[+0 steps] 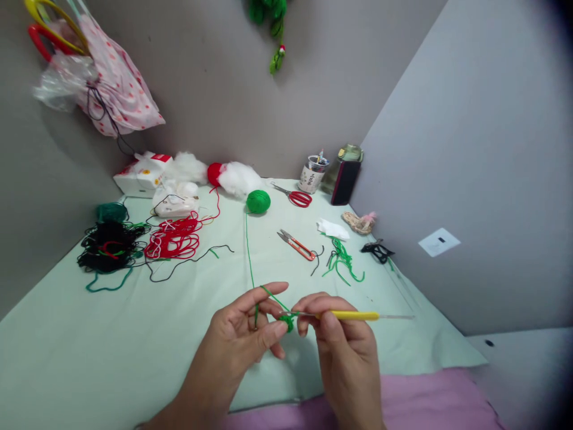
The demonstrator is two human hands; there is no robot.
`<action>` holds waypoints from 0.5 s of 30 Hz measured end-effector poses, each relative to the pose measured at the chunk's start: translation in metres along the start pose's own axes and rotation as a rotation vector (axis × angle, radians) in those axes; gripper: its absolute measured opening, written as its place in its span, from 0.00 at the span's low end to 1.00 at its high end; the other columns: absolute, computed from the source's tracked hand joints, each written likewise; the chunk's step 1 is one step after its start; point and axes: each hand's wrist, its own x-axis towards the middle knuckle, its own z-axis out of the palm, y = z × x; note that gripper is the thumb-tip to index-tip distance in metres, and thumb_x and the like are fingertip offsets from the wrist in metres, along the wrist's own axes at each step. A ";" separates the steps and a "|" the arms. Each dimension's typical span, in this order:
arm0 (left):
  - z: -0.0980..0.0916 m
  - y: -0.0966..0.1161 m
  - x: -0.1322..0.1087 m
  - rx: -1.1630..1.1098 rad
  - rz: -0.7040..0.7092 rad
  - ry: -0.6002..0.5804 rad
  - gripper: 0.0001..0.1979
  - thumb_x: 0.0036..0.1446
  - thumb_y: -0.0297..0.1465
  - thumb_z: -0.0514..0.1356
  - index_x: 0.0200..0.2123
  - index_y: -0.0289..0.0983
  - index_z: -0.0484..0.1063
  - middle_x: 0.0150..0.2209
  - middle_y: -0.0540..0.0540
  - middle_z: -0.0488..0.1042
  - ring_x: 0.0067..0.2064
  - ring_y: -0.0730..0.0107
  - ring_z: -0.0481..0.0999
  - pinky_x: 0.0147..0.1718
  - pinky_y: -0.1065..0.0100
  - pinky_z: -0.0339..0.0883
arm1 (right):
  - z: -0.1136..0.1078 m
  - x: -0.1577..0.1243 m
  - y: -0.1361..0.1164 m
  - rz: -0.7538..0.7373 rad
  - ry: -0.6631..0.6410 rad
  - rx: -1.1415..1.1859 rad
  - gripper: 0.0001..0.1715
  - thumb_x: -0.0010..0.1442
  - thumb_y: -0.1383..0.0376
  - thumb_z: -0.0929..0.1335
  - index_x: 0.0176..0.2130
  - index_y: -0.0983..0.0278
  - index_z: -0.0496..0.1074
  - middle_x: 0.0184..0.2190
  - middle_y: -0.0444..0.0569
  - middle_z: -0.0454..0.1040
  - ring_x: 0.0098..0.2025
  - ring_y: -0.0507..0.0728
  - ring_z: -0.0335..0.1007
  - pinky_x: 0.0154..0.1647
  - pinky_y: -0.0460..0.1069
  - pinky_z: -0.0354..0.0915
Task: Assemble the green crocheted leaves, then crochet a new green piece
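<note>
Between thumb and fingers, my left hand pinches a small green crochet piece. Green yarn runs from a green yarn ball over the raised left index finger and down to the piece. My right hand grips a crochet hook by its yellow handle. The hook's metal tip lies at the top of the green piece, with yarn against it; whether it passes through a loop is too small to tell. Both hands are above the front of the table.
Orange-handled thread snips and red-handled scissors lie beyond my hands. Black yarn and red yarn are tangled at left. Green yarn scraps lie at right. A pen cup and phone stand by the wall.
</note>
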 end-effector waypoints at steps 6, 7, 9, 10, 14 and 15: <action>-0.002 0.001 -0.004 0.041 0.002 0.024 0.18 0.54 0.35 0.71 0.50 0.46 0.81 0.35 0.52 0.75 0.26 0.77 0.76 0.23 0.74 0.59 | -0.001 0.001 -0.002 0.036 -0.007 0.066 0.14 0.72 0.60 0.65 0.40 0.59 0.79 0.36 0.46 0.80 0.32 0.50 0.75 0.37 0.45 0.71; -0.002 0.000 -0.004 0.046 0.007 0.025 0.17 0.54 0.34 0.71 0.49 0.46 0.81 0.35 0.52 0.75 0.26 0.76 0.76 0.24 0.74 0.60 | -0.001 0.000 -0.002 0.024 -0.020 0.051 0.14 0.73 0.61 0.64 0.41 0.59 0.78 0.37 0.46 0.80 0.33 0.50 0.75 0.37 0.45 0.71; -0.002 0.000 -0.005 0.049 0.015 0.041 0.17 0.54 0.34 0.71 0.48 0.45 0.82 0.34 0.52 0.74 0.26 0.76 0.76 0.24 0.73 0.60 | -0.002 -0.001 -0.002 -0.017 -0.045 -0.004 0.14 0.73 0.62 0.63 0.41 0.59 0.77 0.37 0.46 0.80 0.34 0.50 0.75 0.39 0.46 0.71; -0.002 0.000 -0.005 0.050 0.017 0.055 0.17 0.54 0.35 0.71 0.48 0.45 0.82 0.33 0.52 0.74 0.26 0.76 0.76 0.24 0.74 0.60 | -0.002 -0.002 -0.002 -0.048 -0.054 -0.044 0.14 0.73 0.62 0.63 0.42 0.59 0.77 0.37 0.46 0.80 0.34 0.50 0.75 0.39 0.46 0.71; -0.001 -0.001 -0.004 0.063 0.026 0.087 0.17 0.52 0.34 0.72 0.47 0.45 0.82 0.31 0.52 0.74 0.26 0.75 0.76 0.23 0.75 0.62 | -0.002 -0.006 -0.007 -0.208 -0.070 -0.248 0.14 0.73 0.67 0.61 0.43 0.60 0.76 0.38 0.47 0.79 0.38 0.51 0.75 0.40 0.47 0.72; 0.000 -0.001 -0.004 0.061 0.031 0.086 0.17 0.52 0.34 0.72 0.47 0.45 0.82 0.30 0.52 0.74 0.27 0.75 0.76 0.24 0.75 0.63 | -0.002 -0.007 -0.008 -0.253 -0.082 -0.301 0.14 0.73 0.68 0.61 0.44 0.60 0.75 0.38 0.47 0.79 0.39 0.52 0.75 0.40 0.47 0.72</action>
